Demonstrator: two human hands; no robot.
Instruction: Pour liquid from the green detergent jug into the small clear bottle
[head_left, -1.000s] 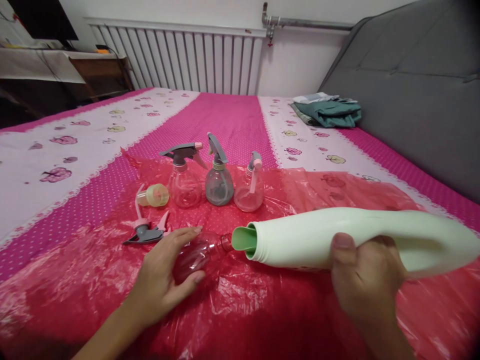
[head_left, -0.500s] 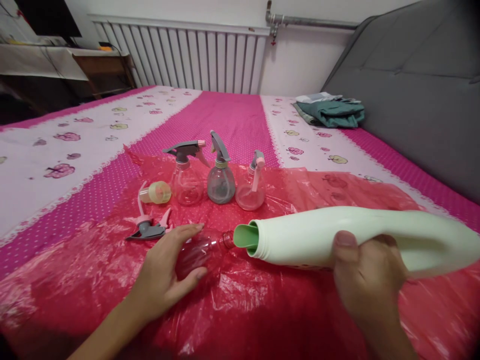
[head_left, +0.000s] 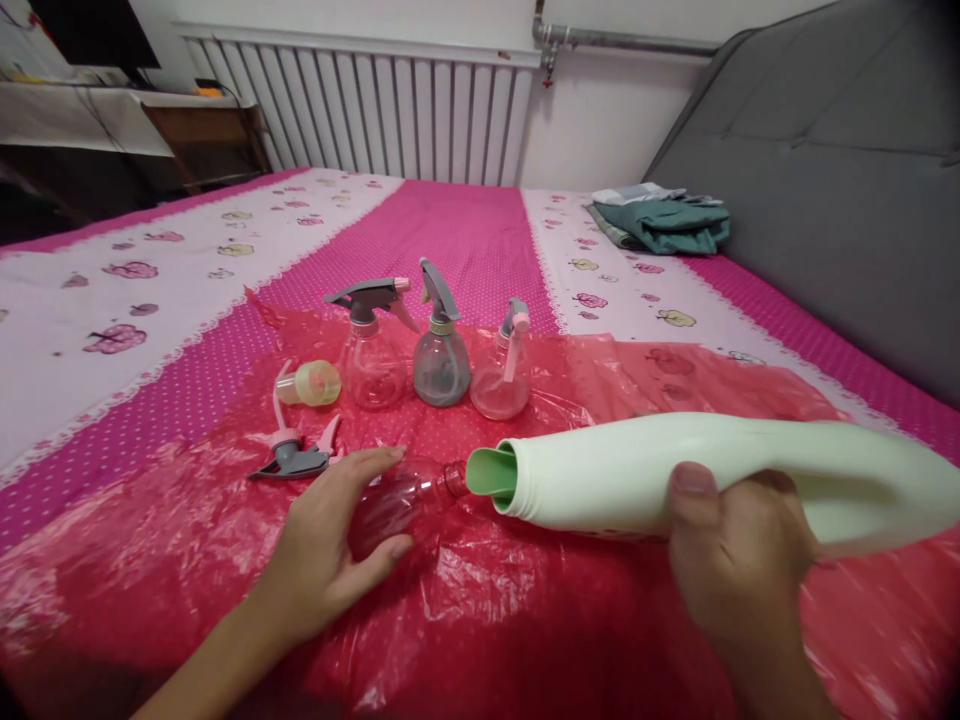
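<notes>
Pale-green jug (head_left: 600,475), clamped in the right hand (head_left: 739,560), points its spout (head_left: 491,472) at the bottle (head_left: 401,500) the left hand (head_left: 322,545) cups, apparently a pour needing steady alignment.

The left hand (head_left: 322,545) curves wide, thumb (head_left: 381,565) apart from the fingers (head_left: 371,463), while well to its right the right hand (head_left: 739,550) curls tightly, thumb uppermost.

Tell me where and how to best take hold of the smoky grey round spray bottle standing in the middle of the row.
Grip the narrow neck just under the grey trigger head, probably from the near side: the bottle stands upright, bulges below the neck, and clear rounded spray bottles flank it left and right.
</notes>
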